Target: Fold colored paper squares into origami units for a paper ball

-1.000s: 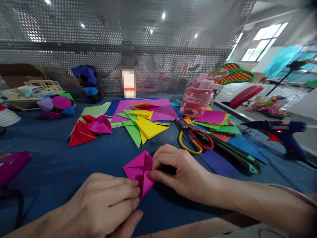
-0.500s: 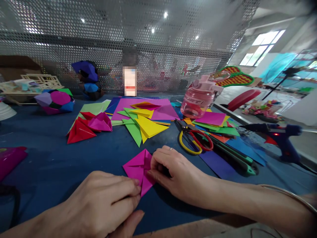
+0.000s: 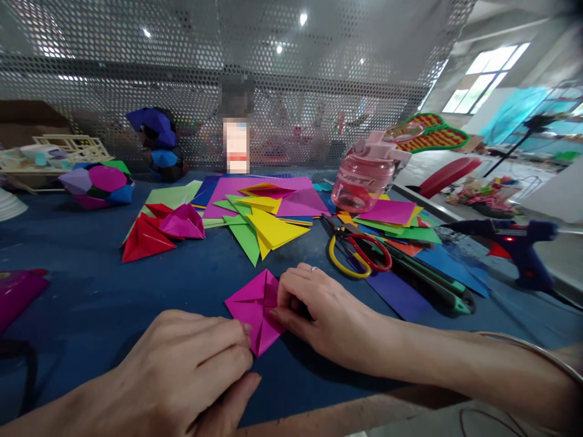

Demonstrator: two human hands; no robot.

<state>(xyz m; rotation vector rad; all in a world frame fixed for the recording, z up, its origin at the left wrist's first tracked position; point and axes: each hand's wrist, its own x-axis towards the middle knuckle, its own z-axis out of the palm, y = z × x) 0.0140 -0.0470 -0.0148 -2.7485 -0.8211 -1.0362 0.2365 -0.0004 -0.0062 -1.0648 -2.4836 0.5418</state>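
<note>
A magenta paper square (image 3: 255,306), folded with its flaps meeting at the middle, lies turned like a diamond on the blue table (image 3: 91,297). My right hand (image 3: 314,306) pinches its right corner between thumb and curled fingers. At the paper's lower left edge rests my left hand (image 3: 195,364), fingers together and fingertips on the paper, its thumb apart below. Behind the paper are yellow folded pieces (image 3: 276,230), green folded pieces (image 3: 246,237), a red folded piece (image 3: 146,237) and a magenta folded piece (image 3: 184,221).
Scissors (image 3: 359,255) and a green-black cutter (image 3: 432,285) lie right of centre, near a pink bottle (image 3: 364,176) and stacked coloured paper (image 3: 392,213). A glue gun (image 3: 523,243) is at the far right. A paper ball (image 3: 100,184) sits at the left.
My left hand has shifted slightly left, uncovering a little more of the paper's lower edge. My right hand keeps its pinch. The camera view has moved slightly.
</note>
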